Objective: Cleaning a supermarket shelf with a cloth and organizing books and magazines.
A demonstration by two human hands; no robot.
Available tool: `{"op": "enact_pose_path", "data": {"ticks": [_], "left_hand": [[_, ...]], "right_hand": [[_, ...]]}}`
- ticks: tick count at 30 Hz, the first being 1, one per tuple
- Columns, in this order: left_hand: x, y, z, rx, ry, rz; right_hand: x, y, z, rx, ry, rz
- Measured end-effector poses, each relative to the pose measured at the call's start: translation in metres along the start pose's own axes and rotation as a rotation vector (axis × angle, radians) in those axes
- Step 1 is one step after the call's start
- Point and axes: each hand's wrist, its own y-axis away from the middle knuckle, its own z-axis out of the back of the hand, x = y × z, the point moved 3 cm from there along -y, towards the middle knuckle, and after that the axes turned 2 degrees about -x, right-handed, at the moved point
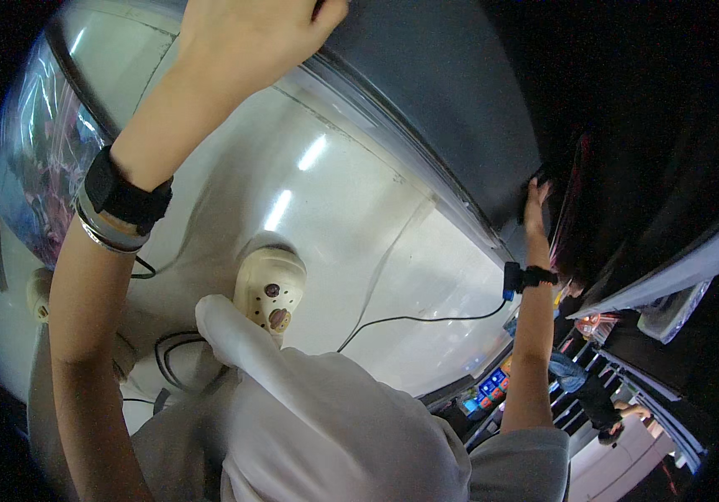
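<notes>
My left hand reaches over the edge of a dark grey flat surface at the top of the view. Its fingers are mostly cut off by the picture's edge, so any grip is hidden. My right hand is farther off, at the right end of the same surface. Its fingers are beside or on something black, too dark to make out. Black straps circle both wrists, the left one above a metal bracelet and the right one with a cable attached.
Below lies a glossy pale floor, with my cream clog on it. A black cable runs from my right wrist. Clear plastic wrapping covers colourful things at left. Another person is at lower right, near metal bars.
</notes>
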Motion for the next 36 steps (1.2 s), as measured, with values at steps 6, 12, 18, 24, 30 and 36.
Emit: {"op": "enact_pose_path", "data": {"ticks": [6, 12, 18, 24, 30, 36], "left_hand": [[-0.003, 0.0, -0.004, -0.024, 0.004, 0.019], [-0.001, 0.001, -0.001, -0.016, -0.028, 0.011], [-0.002, 0.002, -0.006, -0.018, -0.076, 0.025], [-0.003, 0.0, -0.007, -0.012, -0.102, 0.021], [-0.002, 0.0, -0.006, -0.019, -0.083, -0.026], [0.0, 0.0, -0.006, 0.013, -0.086, -0.018]], "right_hand": [[-0.022, 0.086, -0.015, 0.018, -0.028, 0.021], [-0.012, 0.115, -0.028, 0.018, 0.054, 0.16], [0.015, 0.072, -0.012, 0.067, 0.077, 0.193], [0.041, -0.009, -0.007, -0.037, 0.014, 0.183], [0.04, -0.093, 0.015, -0.064, -0.008, 0.214], [0.068, -0.128, 0.032, -0.123, 0.061, 0.28]]}}
